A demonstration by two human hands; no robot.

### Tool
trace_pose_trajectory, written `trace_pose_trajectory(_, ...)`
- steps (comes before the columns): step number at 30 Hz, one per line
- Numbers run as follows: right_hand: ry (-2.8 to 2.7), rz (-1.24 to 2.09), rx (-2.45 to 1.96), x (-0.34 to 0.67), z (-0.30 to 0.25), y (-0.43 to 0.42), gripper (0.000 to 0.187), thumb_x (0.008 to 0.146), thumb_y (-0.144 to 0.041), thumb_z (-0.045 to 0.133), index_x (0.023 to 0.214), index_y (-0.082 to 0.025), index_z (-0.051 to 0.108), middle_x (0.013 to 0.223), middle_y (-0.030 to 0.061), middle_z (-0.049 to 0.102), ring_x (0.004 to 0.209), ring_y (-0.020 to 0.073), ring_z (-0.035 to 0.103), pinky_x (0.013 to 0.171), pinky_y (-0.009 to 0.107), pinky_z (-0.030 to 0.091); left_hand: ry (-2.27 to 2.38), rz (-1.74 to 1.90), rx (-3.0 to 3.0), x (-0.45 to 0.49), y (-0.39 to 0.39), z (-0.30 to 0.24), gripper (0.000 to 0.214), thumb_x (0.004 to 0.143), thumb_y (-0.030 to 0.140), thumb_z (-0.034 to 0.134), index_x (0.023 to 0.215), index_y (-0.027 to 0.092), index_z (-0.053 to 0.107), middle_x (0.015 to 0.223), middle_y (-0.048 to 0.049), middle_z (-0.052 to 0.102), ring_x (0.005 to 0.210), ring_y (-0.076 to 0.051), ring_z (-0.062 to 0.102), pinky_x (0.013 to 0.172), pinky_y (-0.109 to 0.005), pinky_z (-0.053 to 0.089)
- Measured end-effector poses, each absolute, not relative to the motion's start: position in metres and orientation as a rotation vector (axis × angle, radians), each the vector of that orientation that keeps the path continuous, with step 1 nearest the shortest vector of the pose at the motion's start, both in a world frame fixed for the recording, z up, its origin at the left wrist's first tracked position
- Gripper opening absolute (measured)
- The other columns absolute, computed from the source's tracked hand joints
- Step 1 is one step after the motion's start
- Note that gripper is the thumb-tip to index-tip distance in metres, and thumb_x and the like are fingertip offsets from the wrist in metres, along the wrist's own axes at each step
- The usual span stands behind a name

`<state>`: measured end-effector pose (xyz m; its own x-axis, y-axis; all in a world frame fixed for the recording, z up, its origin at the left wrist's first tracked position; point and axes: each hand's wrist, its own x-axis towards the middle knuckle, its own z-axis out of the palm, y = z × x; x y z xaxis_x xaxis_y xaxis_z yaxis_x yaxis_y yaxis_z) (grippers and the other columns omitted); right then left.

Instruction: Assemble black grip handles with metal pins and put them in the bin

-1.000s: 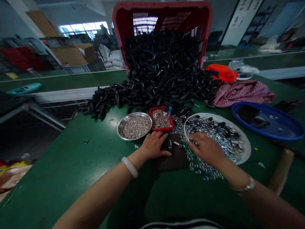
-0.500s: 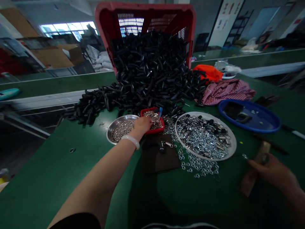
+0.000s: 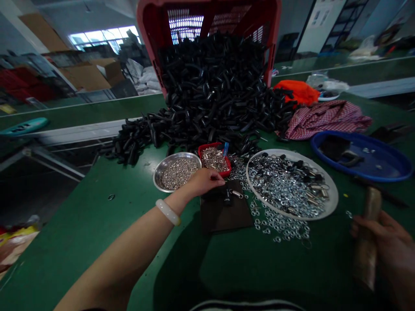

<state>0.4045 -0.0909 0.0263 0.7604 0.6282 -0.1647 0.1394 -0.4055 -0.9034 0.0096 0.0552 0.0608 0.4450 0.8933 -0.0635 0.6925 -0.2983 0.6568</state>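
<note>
My left hand is closed in a pinch over a dark pad. A small metal pin, only partly visible, seems to be between its fingertips. Under them a black plastic part lies on the pad beside a coiled spring. Just behind the hand stand a red basket of metal pins and a steel bowl of tiny metal pieces. At the right, my right hand wraps round a thick wooden handle. A small shiny piece shows near its thumb.
A white tray holds nuts, springs and black pieces; loose nuts lie before it. Black parts spill from a tipped red crate. At right are a blue tray and a checked cloth. A ring lies left.
My left hand has moved from the red basket, right and towards me, to the black part on the pad. My right hand still grips the wooden handle, now more upright. The view has shifted.
</note>
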Motion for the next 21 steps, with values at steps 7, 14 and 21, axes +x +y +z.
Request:
trace_pose_trajectory(7, -0.62, 0.686, -1.799, 0.384, 0.042, -0.09, 0.04, 0.059, -0.029, 0.071, 0.096, -0.027, 0.057, 0.072, 0.0016, 0.053, 0.054, 0.0135, 0.05, 0.043, 0.024, 0.039, 1.512, 0.118, 2.615, 0.02, 0.041, 0.061, 0.033, 0.086, 0.042, 0.036, 0.087, 0.023, 0.063, 0.09, -0.0036, 0.065, 0.077, -0.019, 0.06, 0.059, -0.027, 0.041)
trace_pose_trajectory(14, -0.715, 0.687, -1.695, 0.38, 0.047, -0.096, 0.057, 0.061, -0.027, 0.071, 0.115, -0.031, 0.054, 0.078, 0.0045, 0.056, 0.056, 0.0131, 0.051, 0.047, 0.027, 0.041, 1.489, -0.009, 2.744, 0.032, 0.045, 0.056, 0.034, 0.087, 0.045, 0.034, 0.088, 0.022, 0.06, 0.089, -0.0035, 0.065, 0.078, -0.019, 0.06, 0.058, -0.026, 0.041)
trace_pose_trajectory(21, -0.812, 0.693, -1.785, 0.366, 0.055, -0.099, 0.073, 0.06, -0.032, 0.073, 0.127, -0.033, 0.044, 0.077, 0.0056, 0.057, 0.056, 0.0139, 0.053, 0.047, 0.027, 0.043, 1.354, -0.053, 2.938, 0.04, 0.045, 0.063, 0.028, 0.086, 0.038, 0.041, 0.087, 0.02, 0.062, 0.088, -0.0053, 0.064, 0.075, -0.019, 0.059, 0.057, -0.026, 0.04)
